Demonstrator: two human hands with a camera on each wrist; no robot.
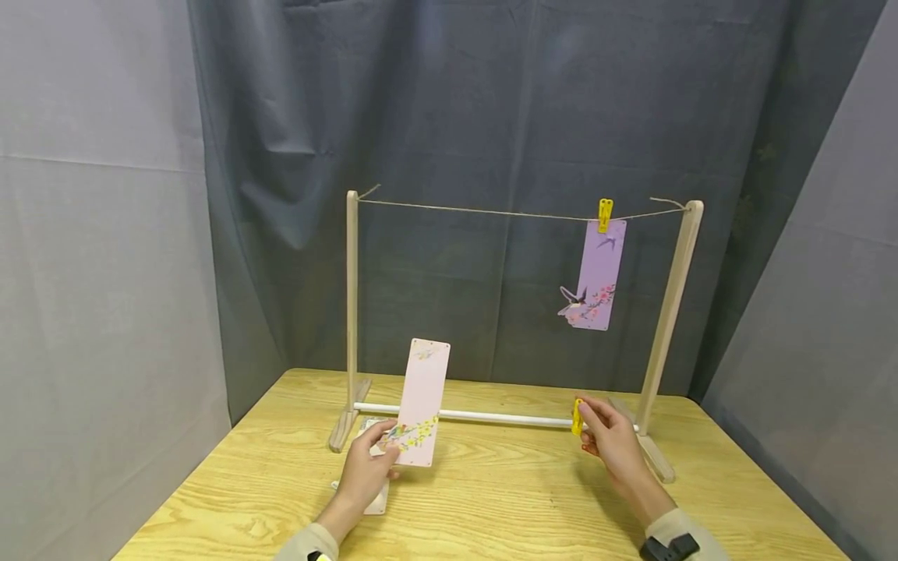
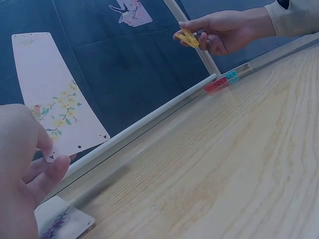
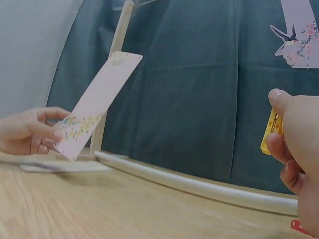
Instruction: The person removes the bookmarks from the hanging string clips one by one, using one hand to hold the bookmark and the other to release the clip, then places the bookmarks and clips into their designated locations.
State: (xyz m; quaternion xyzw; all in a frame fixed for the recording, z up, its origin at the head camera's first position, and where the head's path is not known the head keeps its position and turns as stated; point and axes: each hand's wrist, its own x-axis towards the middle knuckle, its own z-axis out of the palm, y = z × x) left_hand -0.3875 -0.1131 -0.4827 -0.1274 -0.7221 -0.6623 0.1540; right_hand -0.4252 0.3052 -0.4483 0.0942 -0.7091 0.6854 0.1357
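My left hand (image 1: 366, 470) pinches a pale pink bookmark-like card (image 1: 425, 382) by its lower left edge, thumb in front. Yellow flowers and a small bird decorate the card, which stands nearly upright above the table. On the right, my right hand (image 1: 614, 446) holds a yellow clothespin (image 1: 578, 418) between thumb and fingers. A purple card (image 1: 602, 261) with a swallow and pink blossoms hangs from a string (image 1: 477, 209), clipped by another yellow clothespin (image 1: 605, 216). Both hands are below the string and apart from it.
A wooden post (image 1: 352, 296) and a slanted right post (image 1: 672, 319) carry the string; a white bar (image 1: 505, 418) joins their feet. Pale cards (image 2: 67, 219) lie under my left hand. Red (image 2: 215, 85) and teal (image 2: 232, 76) clothespins lie by the right foot.
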